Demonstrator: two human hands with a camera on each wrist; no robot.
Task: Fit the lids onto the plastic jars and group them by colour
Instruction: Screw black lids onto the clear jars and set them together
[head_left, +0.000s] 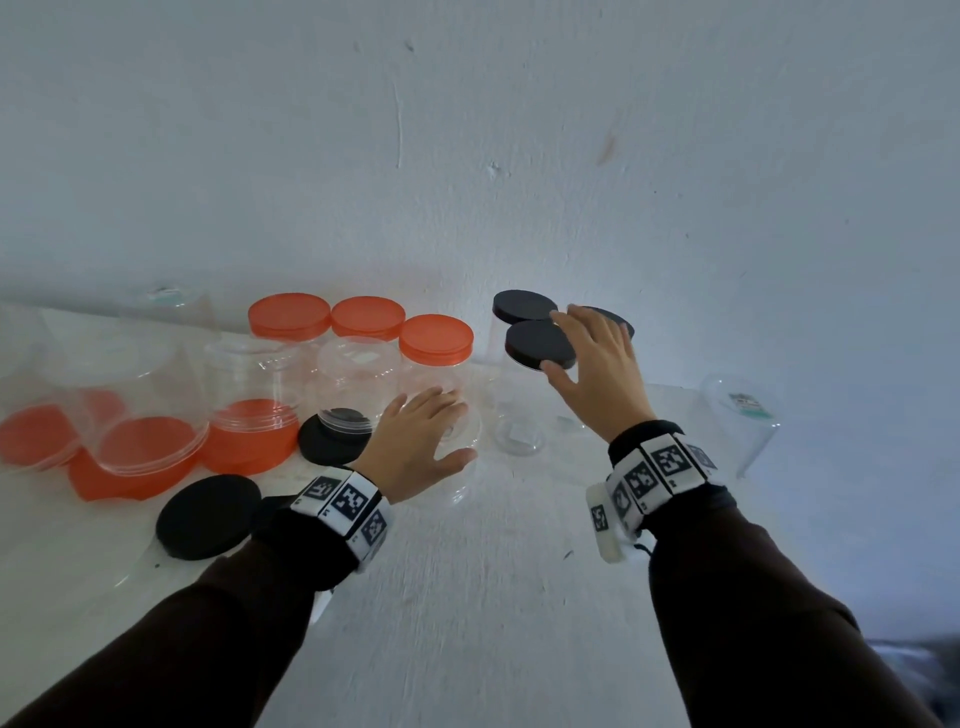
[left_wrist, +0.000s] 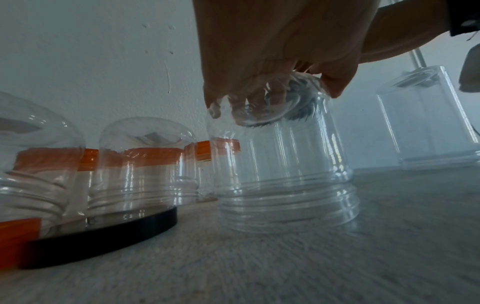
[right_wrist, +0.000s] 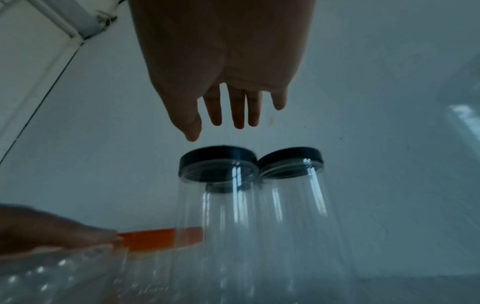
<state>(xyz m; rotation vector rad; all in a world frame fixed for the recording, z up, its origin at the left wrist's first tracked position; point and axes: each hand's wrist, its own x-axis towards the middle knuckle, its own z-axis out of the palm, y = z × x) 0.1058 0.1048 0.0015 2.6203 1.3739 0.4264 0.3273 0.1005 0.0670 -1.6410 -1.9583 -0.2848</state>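
Note:
My left hand (head_left: 426, 441) (left_wrist: 272, 61) grips the upturned base of a clear jar (head_left: 462, 483) (left_wrist: 285, 174) that stands mouth down on the white table, fingers curled over its top. My right hand (head_left: 587, 353) (right_wrist: 218, 121) hovers with straight, spread fingers just above the black-lidded jars (head_left: 540, 344) (right_wrist: 218, 158), not touching them. Three black-lidded jars stand together at the back right. Three orange-lidded jars (head_left: 368, 317) stand in a group at the back centre.
At the left, inverted clear jars sit on loose orange lids (head_left: 244, 441). One inverted jar (head_left: 348, 379) rests on a black lid (head_left: 322, 447). Another black lid (head_left: 208, 514) lies near my left wrist. A lidless jar (head_left: 737, 415) stands by the table's right edge.

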